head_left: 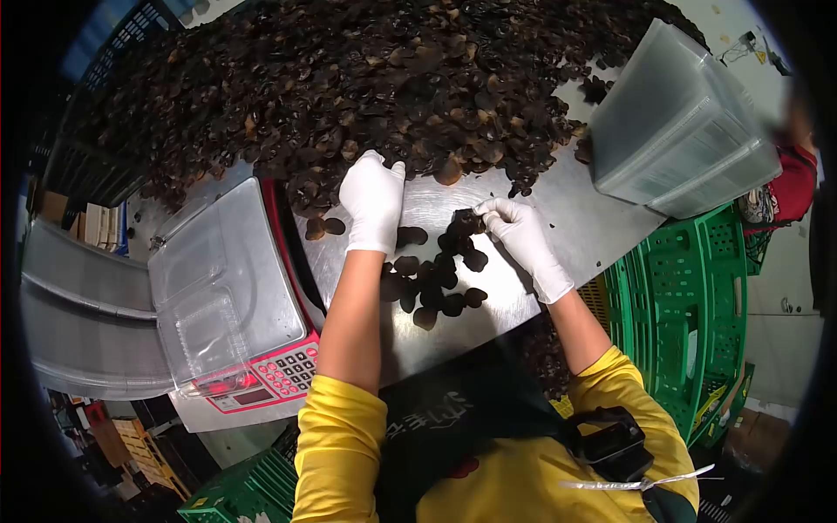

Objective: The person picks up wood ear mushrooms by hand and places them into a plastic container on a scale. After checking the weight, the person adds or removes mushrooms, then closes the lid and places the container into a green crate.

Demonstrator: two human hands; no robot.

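Observation:
My left hand (373, 199), in a white glove, rests at the near edge of a big pile of dark brown wood ear mushrooms (349, 96). Its fingers are curled, and whatever they may hold is hidden. In a white glove too, my right hand (520, 237) pinches a dark wood ear mushroom (467, 220) between thumb and fingertips, just above the metal table (558, 196). Between and below my hands lies a loose cluster of small dark mushroom pieces (427, 283). Two more pieces (324, 228) sit left of my left wrist.
A scale (231, 279) with a red keypad panel and clear plastic containers on it stands at left. Stacked clear plastic boxes (680, 131) stand at right. Green crates (689, 305) are below the table's right edge. Part of another person in red (793, 187) shows at far right.

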